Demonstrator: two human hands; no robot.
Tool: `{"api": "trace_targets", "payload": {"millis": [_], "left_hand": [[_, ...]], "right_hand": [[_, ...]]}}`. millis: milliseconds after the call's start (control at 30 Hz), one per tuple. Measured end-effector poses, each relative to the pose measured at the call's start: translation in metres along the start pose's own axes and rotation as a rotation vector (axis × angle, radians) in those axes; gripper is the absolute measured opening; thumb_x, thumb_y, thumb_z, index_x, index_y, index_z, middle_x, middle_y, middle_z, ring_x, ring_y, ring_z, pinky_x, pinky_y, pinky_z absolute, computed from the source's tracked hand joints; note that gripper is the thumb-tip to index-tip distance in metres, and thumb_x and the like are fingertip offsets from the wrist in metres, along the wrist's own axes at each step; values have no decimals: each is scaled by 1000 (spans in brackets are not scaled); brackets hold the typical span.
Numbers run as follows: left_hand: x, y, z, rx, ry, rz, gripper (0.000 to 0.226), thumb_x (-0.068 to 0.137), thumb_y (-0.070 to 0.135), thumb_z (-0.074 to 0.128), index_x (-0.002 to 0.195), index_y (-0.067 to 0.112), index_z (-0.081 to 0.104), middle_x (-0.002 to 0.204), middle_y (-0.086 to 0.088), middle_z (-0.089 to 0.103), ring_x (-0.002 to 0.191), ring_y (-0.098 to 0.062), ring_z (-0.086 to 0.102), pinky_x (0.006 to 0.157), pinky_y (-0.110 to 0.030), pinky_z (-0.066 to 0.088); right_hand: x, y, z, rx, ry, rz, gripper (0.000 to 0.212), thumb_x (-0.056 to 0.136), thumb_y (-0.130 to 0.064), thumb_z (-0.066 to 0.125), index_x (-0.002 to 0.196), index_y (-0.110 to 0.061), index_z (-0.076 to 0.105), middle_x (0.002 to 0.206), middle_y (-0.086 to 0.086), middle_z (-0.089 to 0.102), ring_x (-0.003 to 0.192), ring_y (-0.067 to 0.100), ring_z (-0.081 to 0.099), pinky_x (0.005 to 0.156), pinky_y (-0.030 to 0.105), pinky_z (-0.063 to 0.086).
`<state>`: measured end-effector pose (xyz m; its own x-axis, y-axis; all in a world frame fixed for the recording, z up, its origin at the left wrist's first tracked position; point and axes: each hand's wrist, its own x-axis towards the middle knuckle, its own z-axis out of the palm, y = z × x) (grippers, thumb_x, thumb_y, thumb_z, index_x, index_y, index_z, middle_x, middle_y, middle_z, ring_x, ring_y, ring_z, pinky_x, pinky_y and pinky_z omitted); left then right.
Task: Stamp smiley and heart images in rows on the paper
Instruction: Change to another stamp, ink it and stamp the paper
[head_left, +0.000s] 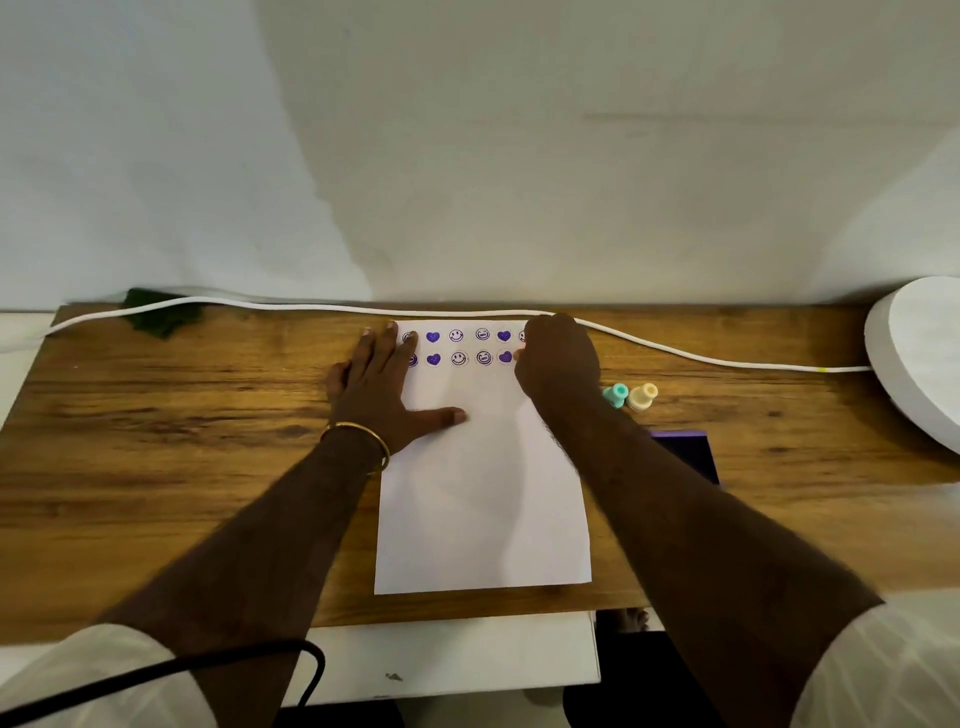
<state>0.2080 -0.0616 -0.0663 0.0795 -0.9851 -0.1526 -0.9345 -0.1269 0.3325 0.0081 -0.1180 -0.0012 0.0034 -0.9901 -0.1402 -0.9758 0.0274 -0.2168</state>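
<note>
paper (483, 519) flat on wooden tabletop (156, 441) | left hand (384, 389) spread flat, fingers straight, pressing paper's left edge | right hand (558, 364) curled at second row's right end, what it grips hidden | two rows of purple stamps (457, 347) at far edge | teal stamper (616, 395), cream stamper (642, 397) just right

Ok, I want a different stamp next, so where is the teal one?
In the head view the teal stamp stands on the wooden table, right of the paper, just past the right hand, beside the cream stamp.
</note>
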Motion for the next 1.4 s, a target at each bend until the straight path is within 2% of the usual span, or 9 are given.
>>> {"api": "trace_targets", "payload": {"millis": [233,467,733,900,967,1067,1200,1267,1400], "left_hand": [[1,-1,2,10,16,6,127,46,100,31,152,33,14,162,7,3,149,-19,-4,114,-54,8],[2,-1,4,8,4,-1,125,48,98,34,152,33,12,162,7,1,149,-19,-5,114,-54,7],[2,1,-2,-4,-4,3,127,45,99,36,151,31,18,162,4,9,149,-22,0,114,-54,10],[5,12,-17,69,-90,-37,125,47,91,56,150,29,19,162,3,8,148,-23,3,112,-57,14],[8,21,-26,116,-149,-62,126,47,88,62,149,28,19,161,1,8,148,-26,6,111,-59,15],[12,32,-36,156,-202,-77,126,46,83,69,147,25,21,160,-3,13,146,-29,10,111,-60,17],[12,41,-43,156,-213,-99,132,42,78,76,146,19,20,154,-6,22,142,-30,18,109,-57,21],[12,45,-46,174,-213,-111,134,42,77,76,147,17,17,153,-7,23,141,-30,19,109,-56,20],[9,50,-50,251,-205,-82,134,46,79,73,148,15,16,153,-8,24,141,-32,19,110,-57,19]], "right_hand": [[12,-9,-13,68,-57,76,26,78,-12,73,104,-11,66,112,11,67,107,31,64,79,34,50],[3,1,4,16,21,-12,28,88,-17,62,115,-9,61,119,13,60,113,29,57,90,35,47],[7,-1,-1,45,18,27,22,84,-12,63,106,-9,65,112,12,66,107,30,63,86,35,50],[5,2,-5,91,-14,24,26,87,-17,64,112,-10,64,119,11,63,113,28,59,92,35,49],[5,9,-11,179,-18,27,26,85,-20,70,108,-10,68,117,10,65,111,27,60,91,33,49],[5,22,-33,425,19,82,25,78,-26,78,94,-6,74,100,9,72,97,25,65,81,25,46],[-14,44,-68,925,41,270,16,74,-24,80,82,-11,77,76,4,72,72,18,64,77,35,55],[-31,58,-80,1102,-7,319,14,75,-23,80,85,-13,77,80,8,75,72,16,66,75,33,58],[-64,80,-95,1369,-117,407,21,83,-22,75,100,-10,74,98,11,75,91,22,70,84,34,58]]}}
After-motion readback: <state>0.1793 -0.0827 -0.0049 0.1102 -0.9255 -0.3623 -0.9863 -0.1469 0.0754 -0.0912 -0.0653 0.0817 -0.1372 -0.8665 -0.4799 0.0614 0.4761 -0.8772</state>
